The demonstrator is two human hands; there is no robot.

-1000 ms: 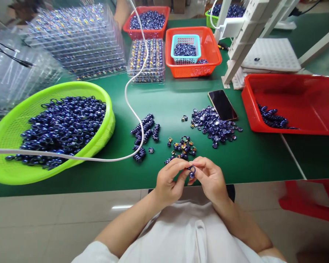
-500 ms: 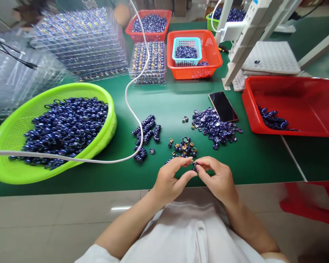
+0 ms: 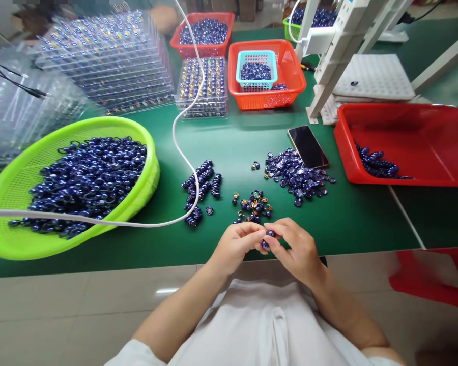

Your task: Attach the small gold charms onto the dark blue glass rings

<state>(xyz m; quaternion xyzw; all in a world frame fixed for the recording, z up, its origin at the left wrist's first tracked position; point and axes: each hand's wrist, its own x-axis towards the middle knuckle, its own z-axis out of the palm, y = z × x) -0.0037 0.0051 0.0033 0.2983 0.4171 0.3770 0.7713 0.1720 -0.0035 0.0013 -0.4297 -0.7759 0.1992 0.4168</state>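
Observation:
Close to the table's front edge, my left hand (image 3: 238, 245) and my right hand (image 3: 295, 250) meet fingertip to fingertip. Both pinch a small glossy dark-blue rounded piece (image 3: 270, 234); a second rounded blue end (image 3: 265, 244) shows just below, and whether the two are joined is hidden by the fingers. Right beyond the fingertips lies a small heap of blue pieces with golden parts (image 3: 256, 204). Farther right is a pile of loose dark-blue caps (image 3: 299, 178). Left of my hands lie short stacked rows of blue pieces (image 3: 203, 178).
A green oval basket (image 3: 152, 178) full of blue looped pieces stands left. A white cable (image 3: 174, 133) crosses the green table. A phone (image 3: 308, 146) rests against the cap pile. Red tray (image 3: 341, 152) right; stacked clear trays (image 3: 137, 76) and an orange basket (image 3: 267, 101) behind.
My hands have drawn closer together and slightly lower, and the left fingers now close around the blue piece. More of its rounded blue surface shows. The view has shifted slightly.

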